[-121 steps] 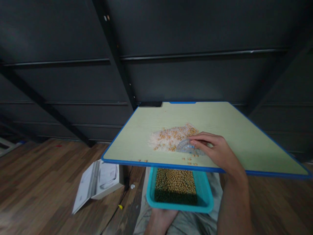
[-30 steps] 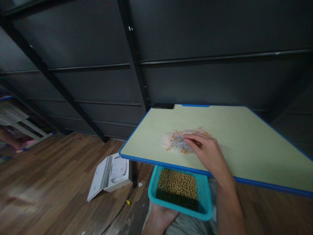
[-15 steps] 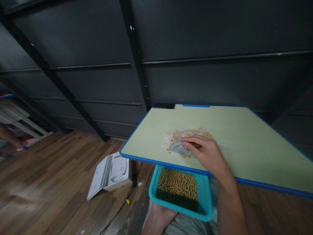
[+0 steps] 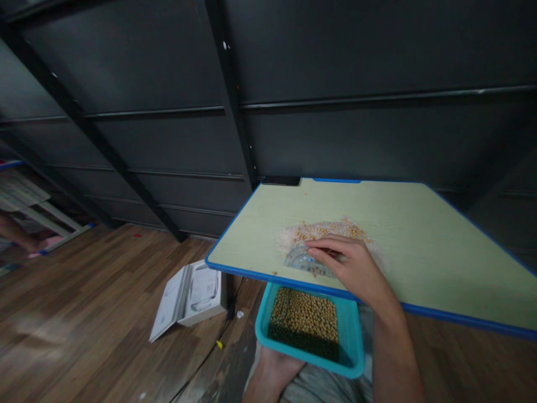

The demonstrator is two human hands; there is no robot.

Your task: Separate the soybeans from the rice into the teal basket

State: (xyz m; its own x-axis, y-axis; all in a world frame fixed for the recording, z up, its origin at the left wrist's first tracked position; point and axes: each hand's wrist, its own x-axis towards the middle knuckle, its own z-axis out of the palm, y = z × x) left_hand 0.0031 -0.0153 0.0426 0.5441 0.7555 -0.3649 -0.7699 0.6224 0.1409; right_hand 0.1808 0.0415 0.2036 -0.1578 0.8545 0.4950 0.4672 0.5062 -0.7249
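Observation:
My right hand [image 4: 350, 266] rests on a pale green table with a blue rim [image 4: 423, 235], its fingers pinched on a clear plastic protractor [image 4: 300, 259] that lies flat near the front edge. Just beyond the protractor sits a heap of yellow beans mixed with white grains [image 4: 325, 230]. Below the table edge, a teal tray [image 4: 350, 347] holds yellow beans [image 4: 305, 320]. My left hand [image 4: 272, 372] is under the tray, supporting it from beneath; its fingers are hidden.
An open white box [image 4: 188, 296] lies on the wooden floor to the left of the table. A dark metal wall with slanted beams [image 4: 235, 112] stands behind. At far left are a low frame and part of another person's limb [image 4: 17, 238].
My right hand has dragged the protractor from the heap toward the table's front edge, pulling some beans along. The tray stays under the edge.

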